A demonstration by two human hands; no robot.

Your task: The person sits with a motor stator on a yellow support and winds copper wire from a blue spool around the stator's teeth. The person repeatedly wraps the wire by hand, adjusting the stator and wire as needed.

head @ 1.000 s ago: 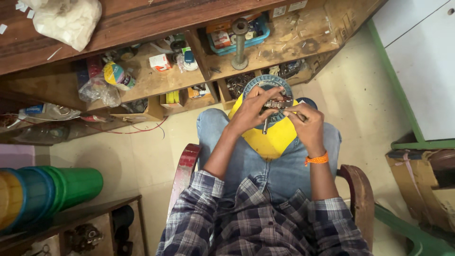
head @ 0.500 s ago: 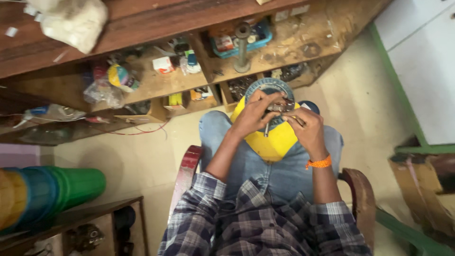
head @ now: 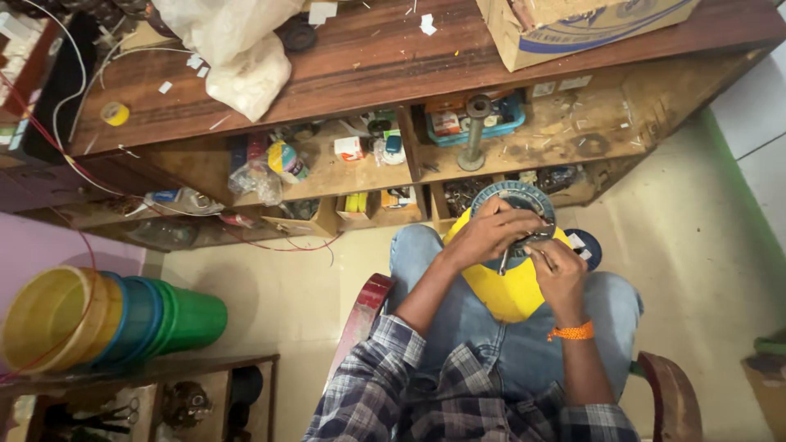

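While the yellow appliance (head: 506, 286) sits on my lap, left hand (head: 485, 237) clamps its grey top (head: 516, 196); right hand (head: 558, 270) pinches a small metal part (head: 524, 242), mid-fitting, needing steady alignment.

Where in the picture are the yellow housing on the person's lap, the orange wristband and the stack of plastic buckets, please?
yellow housing (head: 509, 290), head view, on its bare lower body below the hands.
orange wristband (head: 571, 332), head view, on the band across the right wrist.
stack of plastic buckets (head: 192, 317), head view, on the green outer bucket's side.
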